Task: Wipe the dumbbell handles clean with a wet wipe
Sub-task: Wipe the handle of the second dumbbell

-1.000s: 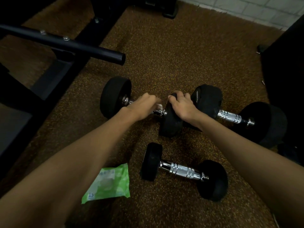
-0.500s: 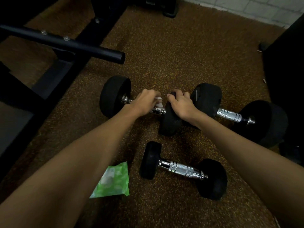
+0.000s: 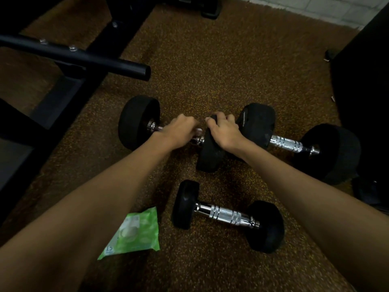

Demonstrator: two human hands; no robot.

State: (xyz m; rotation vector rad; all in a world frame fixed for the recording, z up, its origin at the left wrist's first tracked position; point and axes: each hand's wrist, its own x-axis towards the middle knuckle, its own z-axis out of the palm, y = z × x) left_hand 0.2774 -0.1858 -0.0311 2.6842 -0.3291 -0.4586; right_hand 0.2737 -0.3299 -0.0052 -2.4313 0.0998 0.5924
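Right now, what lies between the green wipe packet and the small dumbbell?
Nothing: the head view shows only bare speckled floor between the wipe packet and the small dumbbell.

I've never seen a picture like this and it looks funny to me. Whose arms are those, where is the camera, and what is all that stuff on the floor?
No machine here: these are a person's two bare arms. The camera sits on the person's head and looks down, so you see what they see. The left hand is curled round the shiny handle of the left dumbbell, with a bit of what looks like a white wet wipe peeking out by its fingers. The right hand grips that dumbbell's black end, likely to steady it. On the brown speckled floor also lie a right dumbbell, a small dumbbell nearer, and a green wipe pack. The black bar at upper left belongs to some gym frame.
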